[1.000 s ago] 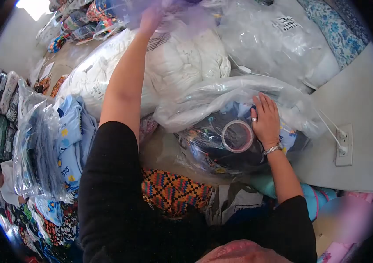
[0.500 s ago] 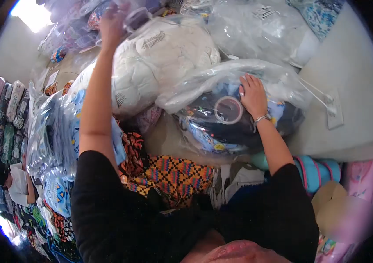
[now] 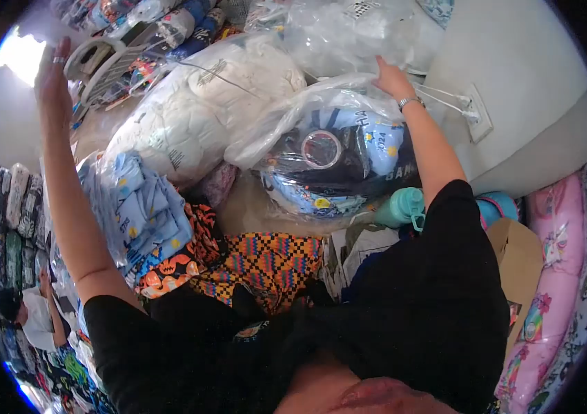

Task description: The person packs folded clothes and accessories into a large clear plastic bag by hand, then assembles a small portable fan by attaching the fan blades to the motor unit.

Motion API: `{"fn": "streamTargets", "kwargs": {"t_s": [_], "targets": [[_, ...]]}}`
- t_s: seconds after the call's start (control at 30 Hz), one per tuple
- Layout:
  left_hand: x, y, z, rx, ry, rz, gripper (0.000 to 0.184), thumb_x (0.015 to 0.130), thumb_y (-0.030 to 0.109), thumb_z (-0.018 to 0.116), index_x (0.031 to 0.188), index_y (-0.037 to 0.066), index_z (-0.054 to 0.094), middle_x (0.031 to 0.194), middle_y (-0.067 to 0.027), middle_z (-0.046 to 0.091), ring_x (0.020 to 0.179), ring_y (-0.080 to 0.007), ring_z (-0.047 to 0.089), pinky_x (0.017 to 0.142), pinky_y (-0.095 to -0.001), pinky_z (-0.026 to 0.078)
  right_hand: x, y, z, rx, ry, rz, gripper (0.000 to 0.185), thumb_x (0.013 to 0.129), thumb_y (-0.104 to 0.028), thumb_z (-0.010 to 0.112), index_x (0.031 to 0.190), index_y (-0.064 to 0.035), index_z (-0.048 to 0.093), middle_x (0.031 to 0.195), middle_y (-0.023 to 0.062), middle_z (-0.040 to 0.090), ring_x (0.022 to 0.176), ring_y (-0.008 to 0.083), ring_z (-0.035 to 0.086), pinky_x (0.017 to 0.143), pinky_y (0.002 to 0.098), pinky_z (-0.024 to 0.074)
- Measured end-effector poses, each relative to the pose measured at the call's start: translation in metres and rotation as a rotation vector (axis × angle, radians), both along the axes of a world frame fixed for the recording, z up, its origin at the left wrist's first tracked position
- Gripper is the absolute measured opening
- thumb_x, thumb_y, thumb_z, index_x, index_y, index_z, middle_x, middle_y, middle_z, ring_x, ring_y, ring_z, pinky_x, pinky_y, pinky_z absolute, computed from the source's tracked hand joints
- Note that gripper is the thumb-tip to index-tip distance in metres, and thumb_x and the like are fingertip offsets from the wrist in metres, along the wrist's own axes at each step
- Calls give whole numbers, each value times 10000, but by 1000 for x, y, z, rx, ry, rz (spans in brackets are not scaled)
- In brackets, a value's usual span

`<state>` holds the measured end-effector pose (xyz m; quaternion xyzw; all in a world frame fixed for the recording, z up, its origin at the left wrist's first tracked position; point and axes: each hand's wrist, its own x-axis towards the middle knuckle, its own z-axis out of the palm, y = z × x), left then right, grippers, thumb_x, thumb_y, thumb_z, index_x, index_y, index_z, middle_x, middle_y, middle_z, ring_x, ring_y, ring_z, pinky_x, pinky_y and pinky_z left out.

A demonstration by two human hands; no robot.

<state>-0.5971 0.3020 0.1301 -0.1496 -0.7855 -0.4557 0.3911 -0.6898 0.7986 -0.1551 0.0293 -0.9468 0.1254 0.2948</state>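
Observation:
My left hand (image 3: 54, 77) is raised at the far upper left, its fingers stretched upward, with nothing visible in it. Beside it is a pale slatted plastic object (image 3: 103, 69), perhaps a chair. My right hand (image 3: 395, 81), with a watch at the wrist, is at the rim of a clear plastic bag (image 3: 266, 134); its fingers look curled on the film, one pointing up. Inside or under this film are folded dark and light-blue printed clothes (image 3: 379, 138). A roll of tape (image 3: 321, 150) lies flat on top of them.
Large bags of white stuffing or cloth (image 3: 190, 114) stand behind. Blue printed clothes (image 3: 145, 207) and orange patterned fabric (image 3: 266, 265) lie in front. A turquoise bottle (image 3: 404, 207) and a wall socket with cords (image 3: 473, 114) are right. Another person (image 3: 38, 317) is at left.
My left hand has swung left and away from the bags at the back. My right hand has moved from the top of the clothes to the bag's rim. The view has shifted.

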Motion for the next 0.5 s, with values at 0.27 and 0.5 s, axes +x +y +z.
{"fn": "streamTargets", "kwargs": {"t_s": [0.27, 0.5], "targets": [[-1, -22, 20, 342, 92, -235, 480, 863, 97, 455, 1258, -80, 248, 1203, -135, 459, 1099, -198, 452, 911, -284, 376, 49, -70, 16, -96, -431, 404, 344, 702, -106, 542, 1044, -65, 547, 905, 154, 589, 746, 297, 571, 712, 363, 448], [8, -33, 28, 309, 76, -361, 415, 866, 110, 458, 1216, -70, 327, 1137, -136, 503, 1029, -196, 496, 873, -287, 403, -17, -234, -58, -457, 50, 614, 433, 729, -59, 567, 1149, -64, 461, 1051, 164, 532, 777, 264, 589, 718, 321, 464]]}}
